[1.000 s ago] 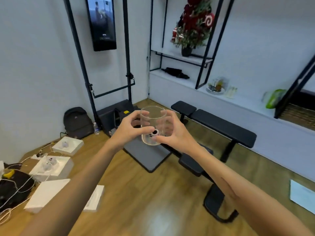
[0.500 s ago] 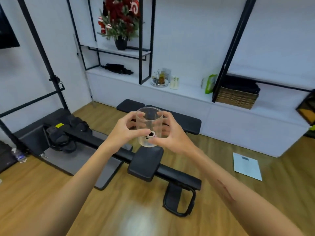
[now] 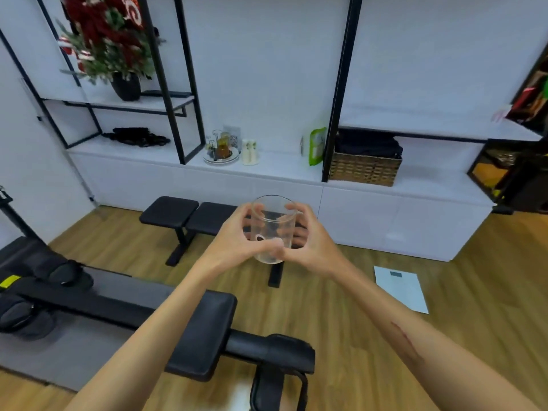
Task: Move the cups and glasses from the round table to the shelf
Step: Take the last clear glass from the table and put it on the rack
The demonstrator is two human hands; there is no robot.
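Person's got a clear glass (image 3: 273, 229) up in front of them, both hands wrapped around it. Left hand (image 3: 237, 237) curls round the left side, right hand (image 3: 308, 235) round the right, thumbs meeting low on the near wall. It's a plain straight-sided cylinder, smooth and see-through, open mouth up, with a small dark oval mark near the bottom, maybe a sticker, too blurry to say. The glass is in the air over the wood-plank floor (image 3: 385, 336), well short of the shelf (image 3: 281, 166).

The shelf is a long white ledge with thin black metal uprights. On it sits a round plate (image 3: 221, 158) with some small glassware, a pale bottle (image 3: 249, 152) just beside that, a green pouch (image 3: 316, 145), and a woven wicker basket (image 3: 364, 170) with dark fabric inside. Higher up stands a dark pot of red flowers (image 3: 109, 46). Between the person and the shelf there's a black padded bench (image 3: 184, 213), matte and cushiony.
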